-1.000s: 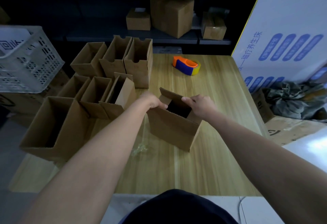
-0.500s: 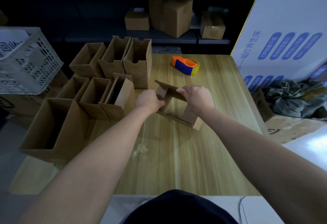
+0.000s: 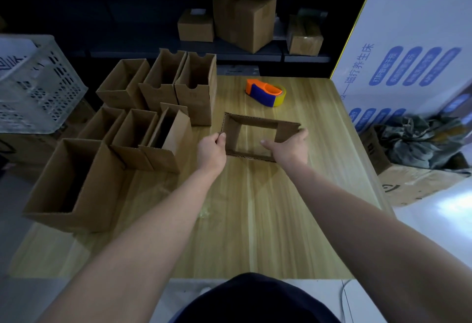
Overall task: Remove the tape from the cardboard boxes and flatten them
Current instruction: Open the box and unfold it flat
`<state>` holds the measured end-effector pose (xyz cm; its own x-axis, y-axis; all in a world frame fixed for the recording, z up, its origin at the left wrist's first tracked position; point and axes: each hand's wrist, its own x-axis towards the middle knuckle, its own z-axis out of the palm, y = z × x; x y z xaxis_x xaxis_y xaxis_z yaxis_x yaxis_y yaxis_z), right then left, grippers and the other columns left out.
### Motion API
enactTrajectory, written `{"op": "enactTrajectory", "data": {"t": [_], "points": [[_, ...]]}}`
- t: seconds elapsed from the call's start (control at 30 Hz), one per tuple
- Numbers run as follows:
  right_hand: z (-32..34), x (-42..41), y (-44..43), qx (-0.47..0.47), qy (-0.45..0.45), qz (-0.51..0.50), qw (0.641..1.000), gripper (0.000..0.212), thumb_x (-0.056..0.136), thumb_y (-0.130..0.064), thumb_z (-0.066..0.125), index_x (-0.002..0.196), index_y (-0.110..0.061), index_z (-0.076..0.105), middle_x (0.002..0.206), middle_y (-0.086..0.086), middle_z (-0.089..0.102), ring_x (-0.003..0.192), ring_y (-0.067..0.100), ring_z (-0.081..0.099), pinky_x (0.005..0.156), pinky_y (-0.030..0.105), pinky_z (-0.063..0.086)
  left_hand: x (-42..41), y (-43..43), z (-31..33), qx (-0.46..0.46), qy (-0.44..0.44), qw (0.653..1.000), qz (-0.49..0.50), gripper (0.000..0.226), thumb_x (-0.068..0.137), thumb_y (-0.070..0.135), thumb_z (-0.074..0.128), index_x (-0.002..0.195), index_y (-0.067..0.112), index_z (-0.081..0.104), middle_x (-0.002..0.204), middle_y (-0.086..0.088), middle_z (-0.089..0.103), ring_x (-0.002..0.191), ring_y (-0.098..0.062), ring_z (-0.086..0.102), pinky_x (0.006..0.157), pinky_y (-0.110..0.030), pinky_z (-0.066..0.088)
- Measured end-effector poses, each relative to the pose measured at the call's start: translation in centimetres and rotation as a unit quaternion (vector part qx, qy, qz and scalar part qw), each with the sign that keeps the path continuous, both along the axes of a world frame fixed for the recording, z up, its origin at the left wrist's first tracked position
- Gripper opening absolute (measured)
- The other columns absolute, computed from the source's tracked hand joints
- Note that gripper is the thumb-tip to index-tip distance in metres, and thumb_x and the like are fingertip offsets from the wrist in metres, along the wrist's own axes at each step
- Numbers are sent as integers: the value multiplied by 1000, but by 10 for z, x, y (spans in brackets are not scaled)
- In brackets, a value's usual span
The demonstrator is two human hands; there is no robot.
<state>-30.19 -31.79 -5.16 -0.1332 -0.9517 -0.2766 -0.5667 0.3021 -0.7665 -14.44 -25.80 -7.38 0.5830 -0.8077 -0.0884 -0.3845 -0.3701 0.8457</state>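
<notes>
Both bare hands grip one brown cardboard box sleeve (image 3: pixel 258 128) — open through to the pale wooden table (image 3: pixel 255 208). Left hand (image 3: pixel 212 150) fingers pinch its left wall; right hand (image 3: pixel 290 148) clasps the right wall — thumb inside.

Left hand (image 3: pixel 211 149) and right hand (image 3: pixel 291 147) gripping open-ended cardboard box (image 3: pixel 258 125) on wooden table (image 3: pixel 255 220), tape dispenser (image 3: pixel 265 92) beyond

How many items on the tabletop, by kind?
Open cardboard boxes standing at the table's left: 7
Open box sleeve held between left hand and right hand: 1
Tape dispenser: 1
Crumpled clear tape scrap: 1
Total: 10
</notes>
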Motion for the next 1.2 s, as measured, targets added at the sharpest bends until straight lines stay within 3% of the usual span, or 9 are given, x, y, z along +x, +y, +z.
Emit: {"op": "enactTrajectory", "data": {"t": [0.23,0.33,0.47,0.57,0.63,0.77,0.93,1.03,1.2], "points": [[2,-7,-4,6,26,-31,999,71,77,-32,75,131,-10,33,118,8,59,106,30,59,76,35,48,-5,10,-3,-52,-11,999,-10,29,101,23,42,79,9,55,64,6,47,59,-6,44,63,-22,40],[-1,-9,-5,7,13,10,1000,65,78,-31,73,130,-8,42,117,7,60,105,27,59,76,31,49,-6,8,2,-52,24,998,13,32,101,24,42,102,1,63,90,-6,63,87,-18,60,84,-29,47],[4,-16,-2,36,-19,138,990,49,87,-26,65,130,-8,48,103,2,58,90,16,58,72,27,51,7,3,3,-45,114,989,82,38,100,26,42,131,6,52,131,-9,56,126,-25,49,106,-34,39],[11,-23,0,95,-47,240,965,68,83,-25,63,144,-15,37,131,7,52,115,23,51,100,43,46,19,-1,0,-70,185,971,134,31,100,25,43,122,10,58,120,-5,59,120,-25,53,103,-43,44],[12,-26,1,109,-67,259,958,80,75,-45,66,144,-17,38,140,6,47,125,25,44,108,48,37,25,-1,-2,-73,191,967,150,31,99,24,44,123,11,58,122,-5,59,119,-24,53,104,-44,44],[19,-31,-8,41,-114,133,984,77,87,-64,50,142,-13,39,134,5,47,129,26,42,103,41,36,33,-1,-11,-81,219,961,147,37,98,25,47,134,17,51,133,-4,54,124,-24,50,105,-46,42],[28,-35,-25,106,-218,70,968,82,79,-79,41,127,-13,50,129,8,52,114,31,51,98,53,44,39,3,-14,-109,237,958,117,34,98,23,47,132,21,53,131,-1,55,125,-23,49,107,-47,39],[29,-37,-34,162,-235,22,958,76,80,-63,61,134,-12,43,124,10,47,100,30,55,88,48,53,41,3,-11,-127,233,961,78,27,97,20,50,120,24,62,121,1,60,121,-23,51,108,-47,38],[19,-35,-29,241,-199,-23,950,51,78,-35,76,118,-11,56,101,10,65,85,22,64,64,36,54,45,4,-7,-145,259,954,-35,28,95,14,52,94,34,72,121,-6,59,118,-26,51,105,-44,41]]}}
